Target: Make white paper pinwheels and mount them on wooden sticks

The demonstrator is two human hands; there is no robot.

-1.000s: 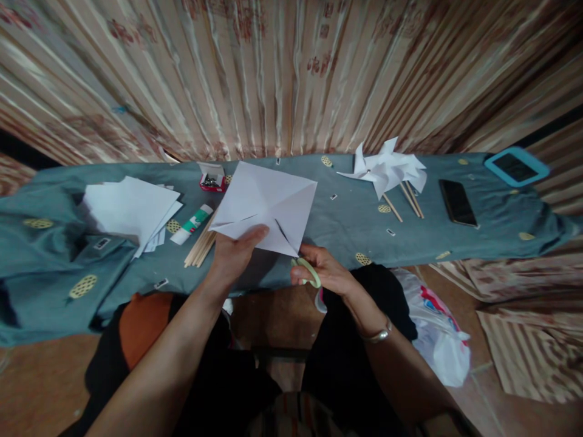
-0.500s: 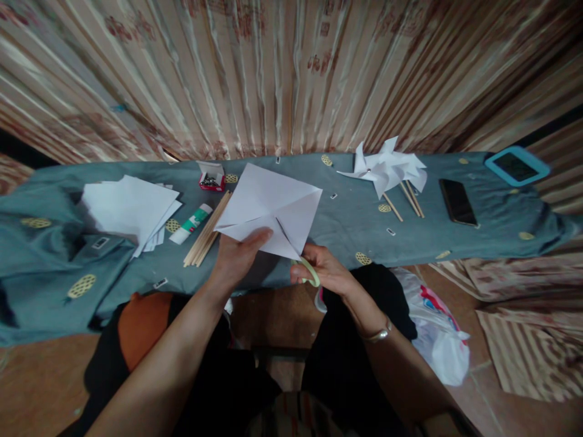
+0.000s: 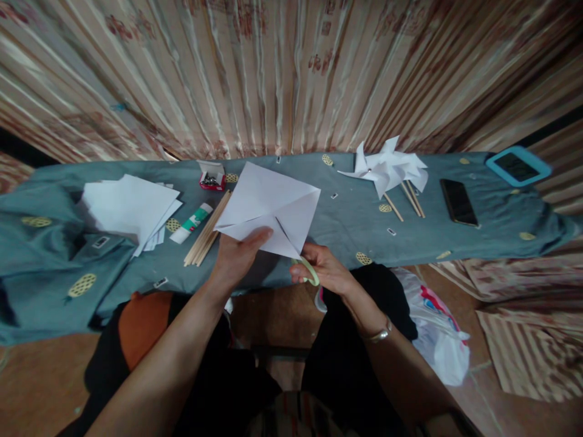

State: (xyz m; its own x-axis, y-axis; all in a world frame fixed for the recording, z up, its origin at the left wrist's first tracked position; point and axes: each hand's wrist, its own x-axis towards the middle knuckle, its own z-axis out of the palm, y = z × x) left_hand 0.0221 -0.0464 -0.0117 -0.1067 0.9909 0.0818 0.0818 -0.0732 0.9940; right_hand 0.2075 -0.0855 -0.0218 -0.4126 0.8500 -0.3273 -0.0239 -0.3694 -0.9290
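A square white sheet of paper (image 3: 276,194) is held over the table by my left hand (image 3: 239,255), whose thumb presses on its near side. Slits run from the paper's corners toward its middle. My right hand (image 3: 321,267) is closed round the light green handle of a pair of scissors (image 3: 311,273) at the paper's near right corner. The scissors' blades are mostly hidden by the paper and the fingers. Just left of the paper lie several wooden sticks (image 3: 207,233) and a green and white glue stick (image 3: 191,223).
On the cloth-covered table (image 3: 337,230), a stack of white paper (image 3: 130,203) is at left and a small red box of metal pins (image 3: 212,177) behind the sticks. Paper pinwheels (image 3: 387,167), a black phone (image 3: 458,201) and a blue-framed tablet (image 3: 518,165) lie at right. A curtain (image 3: 282,73) hangs behind.
The paper has shifted very slightly to the left. Both hands keep their hold and otherwise look almost the same.
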